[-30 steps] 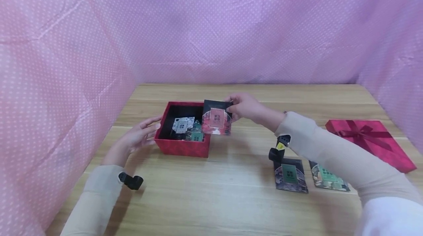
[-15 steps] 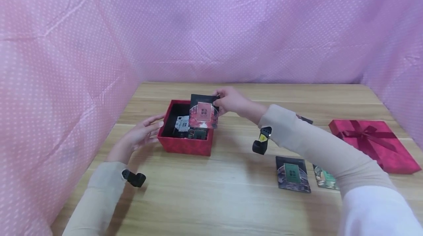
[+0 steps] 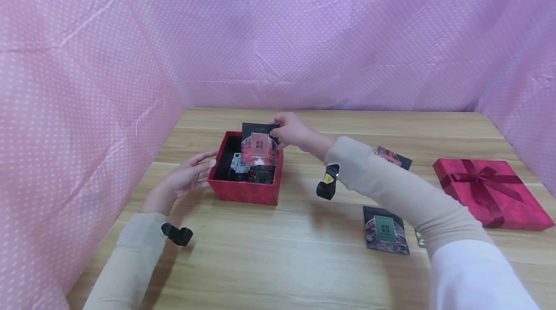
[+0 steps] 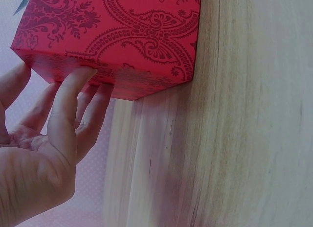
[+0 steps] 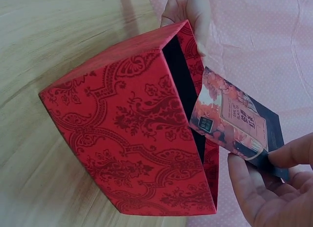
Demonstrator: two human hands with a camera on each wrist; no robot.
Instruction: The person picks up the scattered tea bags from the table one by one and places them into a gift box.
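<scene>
An open red patterned box (image 3: 243, 191) (image 4: 122, 41) (image 5: 132, 139) stands on the wooden table, with several small packets (image 3: 241, 165) inside. My right hand (image 3: 290, 130) (image 5: 274, 183) pinches a dark packet with a pink label (image 3: 258, 148) (image 5: 234, 122) by its top corner, above the box's open top. My left hand (image 3: 187, 177) (image 4: 54, 134) has straight fingers that touch the box's left wall.
A red lid with a ribbon bow (image 3: 491, 191) lies at the right. A packet with a green label (image 3: 385, 229) lies near my right forearm, another packet (image 3: 393, 156) lies behind it. Pink dotted cloth (image 3: 278, 35) walls the table on three sides.
My right hand has carried the pink-label packet leftward, from beside the box's right wall to above its opening. The left hand has stayed on the box.
</scene>
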